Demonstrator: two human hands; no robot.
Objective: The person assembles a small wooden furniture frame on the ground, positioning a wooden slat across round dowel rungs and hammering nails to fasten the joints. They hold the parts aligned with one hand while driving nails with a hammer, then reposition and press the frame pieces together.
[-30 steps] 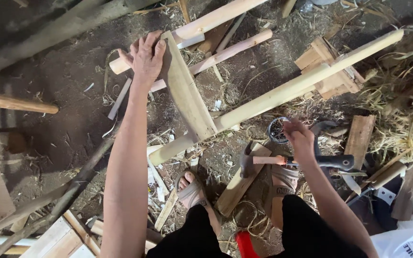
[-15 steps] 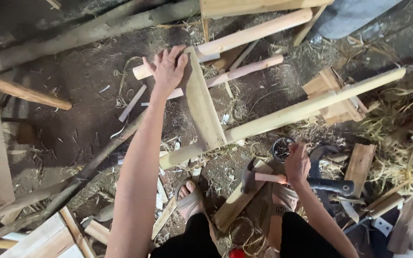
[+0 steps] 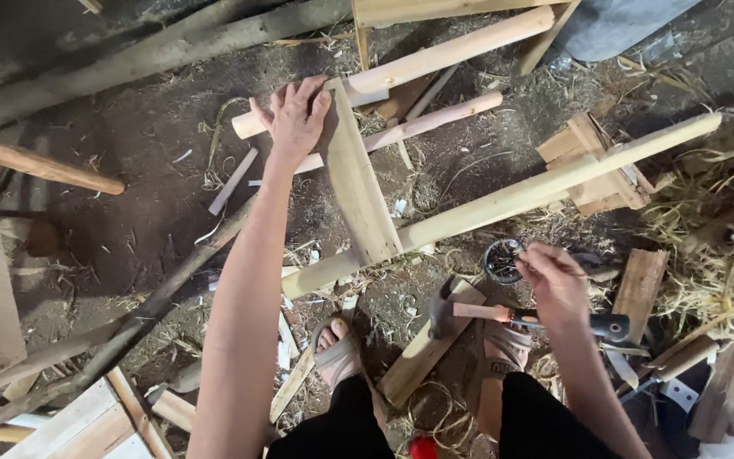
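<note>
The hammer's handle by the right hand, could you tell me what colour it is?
The hammer has a reddish-brown wooden handle ending in a black grip, seen in the head view.

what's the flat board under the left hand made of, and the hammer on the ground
The flat board looks like pale bare wood, unpainted, with faint grain along it. The hammer seems to have a dull grey metal head, a reddish wooden handle and a dark, possibly rubber, grip end.
</note>
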